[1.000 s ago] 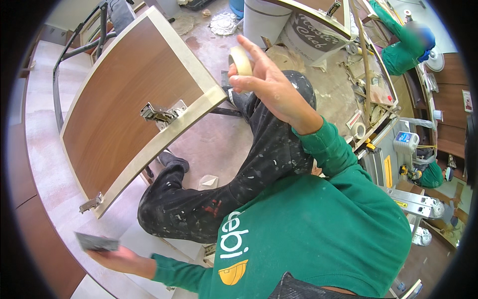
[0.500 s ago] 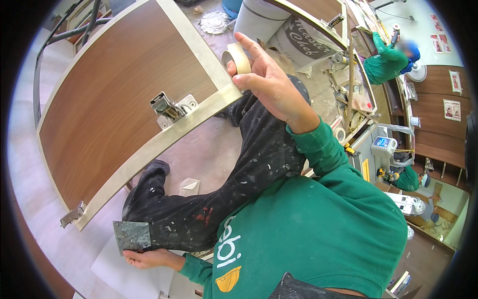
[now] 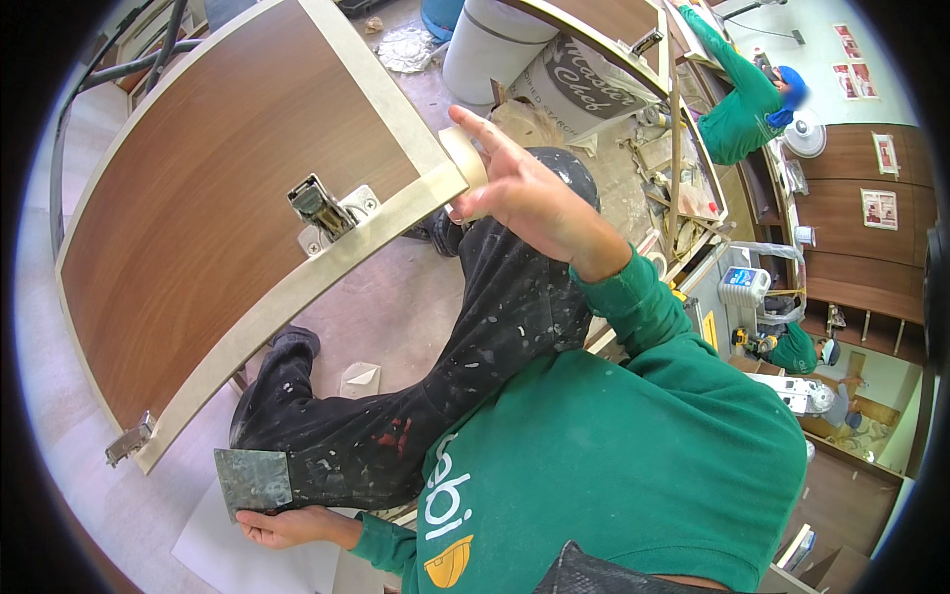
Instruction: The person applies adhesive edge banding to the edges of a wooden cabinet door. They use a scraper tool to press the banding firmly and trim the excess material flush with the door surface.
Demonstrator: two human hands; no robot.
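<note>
Left hand (image 3: pixel 282 525) low by the hip, fingers pinched on a flat grey metal scraper blade (image 3: pixel 253 479), held against the paint-spattered trouser leg (image 3: pixel 426 396), off the work. Right hand (image 3: pixel 529 193) raised, fingers curled round a roll of masking tape (image 3: pixel 465 163), index finger stretched out; the roll sits at the corner of the cabinet door (image 3: pixel 208 218).

Progress, judged: the door's pale edge band (image 3: pixel 297 287) looks taped or bare along the near side; the tape is at the corner, so edging seems partway, scraping not in hand.

Metal hinges (image 3: pixel 322 208) stick up from the door near the edge, in the way of a straight run. Beyond: white bucket (image 3: pixel 490 45), cluttered workbench (image 3: pixel 683 198), another person in green (image 3: pixel 742 99) well apart.
</note>
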